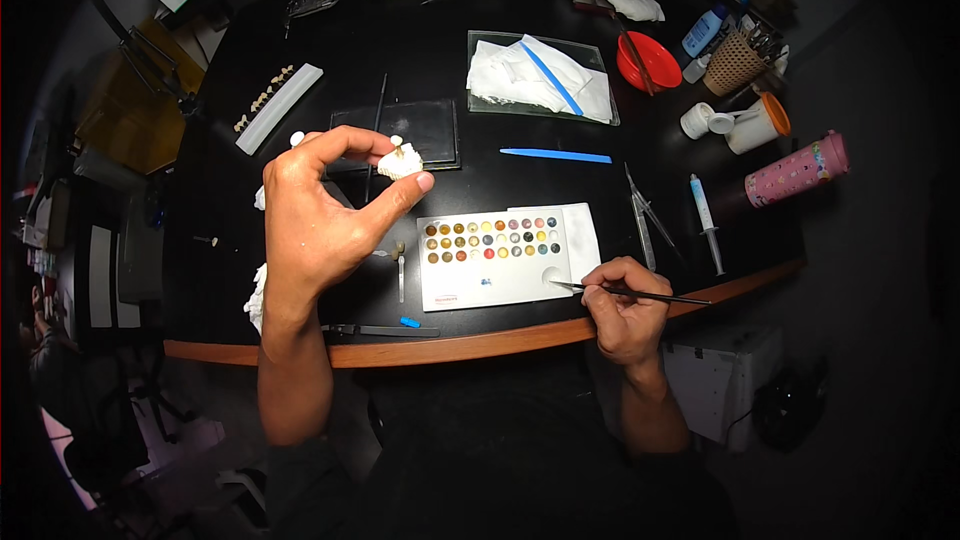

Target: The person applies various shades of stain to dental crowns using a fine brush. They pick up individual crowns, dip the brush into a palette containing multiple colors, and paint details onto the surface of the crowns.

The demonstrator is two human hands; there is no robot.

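Raised over the table at left, my left hand (322,208) pinches a small, rough white plaster dental model (402,164) between thumb and fingers. A small tooth-like piece sticks up from its top. My right hand (628,315) grips a thin dark paintbrush (672,298) like a pen. The brush tip meets the shallow round well near the right edge of a white palette (520,280). Rows of round paint pots in browns, yellows, reds, greys and blue fill the palette's upper part. A small blue dab (487,282) marks its lower area.
Left of the palette lie a clear stick (401,280) and a flat dark tool (385,331). Tweezers (640,220) and a syringe (705,225) are at right, near a pink tumbler (798,170). Farther back are a blue strip (556,155), a tissue-covered glass plate (612,105) and a red bowl (655,58).
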